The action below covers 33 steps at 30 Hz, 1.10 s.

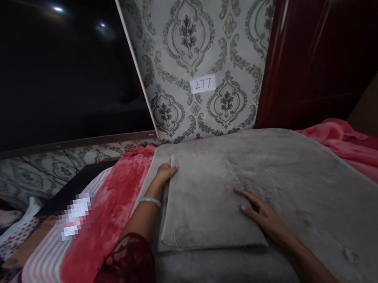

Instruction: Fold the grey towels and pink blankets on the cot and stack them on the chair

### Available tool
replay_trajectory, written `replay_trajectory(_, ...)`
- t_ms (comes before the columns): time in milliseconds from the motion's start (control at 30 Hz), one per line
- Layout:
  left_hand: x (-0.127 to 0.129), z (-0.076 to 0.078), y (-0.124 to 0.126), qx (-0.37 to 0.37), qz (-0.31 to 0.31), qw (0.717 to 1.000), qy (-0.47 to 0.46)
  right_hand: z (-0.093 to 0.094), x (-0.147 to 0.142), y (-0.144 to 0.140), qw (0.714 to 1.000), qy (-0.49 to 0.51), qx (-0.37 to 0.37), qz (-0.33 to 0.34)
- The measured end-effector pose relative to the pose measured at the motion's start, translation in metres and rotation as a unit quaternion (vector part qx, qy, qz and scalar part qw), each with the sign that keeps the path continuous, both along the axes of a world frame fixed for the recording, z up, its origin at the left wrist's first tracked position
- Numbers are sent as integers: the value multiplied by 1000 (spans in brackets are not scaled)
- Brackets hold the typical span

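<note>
Lying flat on a larger grey blanket (289, 178), a folded grey cloth (202, 202) sat near the middle of the bed, its long edges running away from the camera. The left hand (165, 172) gripped the cloth's far left corner, fingers curled over the edge and closed on the fabric; a pale bangle (149, 201) circled that wrist and a dark red patterned sleeve (124, 273) covered the forearm. The right hand (263, 216) rested open and flat, fingers spread, on the cloth's near right edge where it met the blanket, pressing down without clasping anything. The two hands were well apart, one at each side of the fold. Under the grey blanket a pink-red fleece (113, 207) spread out to the left and showed again at the right. Beside it on the left lay a striped cloth (46, 266). Behind the bed stood a damask-patterned wall (190, 40) bearing a small label reading 277 (203, 84), with a dark red wooden panel (319, 32) to its right.
</note>
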<state>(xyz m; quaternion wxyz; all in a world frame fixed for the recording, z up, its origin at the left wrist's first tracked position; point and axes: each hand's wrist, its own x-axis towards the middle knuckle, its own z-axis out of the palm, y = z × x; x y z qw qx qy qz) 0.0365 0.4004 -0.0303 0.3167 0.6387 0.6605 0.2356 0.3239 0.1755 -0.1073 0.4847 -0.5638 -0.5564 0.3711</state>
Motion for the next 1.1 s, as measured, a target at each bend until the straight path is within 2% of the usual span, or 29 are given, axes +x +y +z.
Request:
replay_trajectory(167,-20,-2,-31,-51,-57,997,-7,4,2,-3,1000,6,-15,6)
replay_trajectory(267,-25,-4,-43,-40,-65,997,2,5,3,-4,999,25,-24,12)
replay_trajectory(367,-26,-3,-44,-25,-66,997,25,6,2,-2,999,36,-23,13)
replay_trajectory(500,-21,8,-39,25,-44,996,78,3,0,-1,1000,23,-17,6)
replay_trajectory(600,-6,19,-38,127,-31,984,117,-1,3,-1,1000,15,-17,3)
replay_trajectory(700,18,25,-38,202,-121,957,168,4,9,2,999,-35,-6,3)
replay_trajectory(767,37,27,-33,181,-191,943,205,17,10,10,993,-114,28,-22)
replay_trajectory(833,52,29,-24,151,-222,936,229,37,2,22,975,-204,80,-37)
replay_trajectory(900,63,32,-13,142,-227,934,238,59,-17,38,952,-283,118,9)
replay_trajectory(967,68,32,-3,143,-225,931,250,75,-44,52,924,-350,119,99)
replay_trajectory(1033,66,27,3,147,-217,928,263,78,-70,60,889,-405,106,188)
replay_trajectory(1100,60,15,6,146,-210,927,275,71,-88,60,857,-436,98,256)
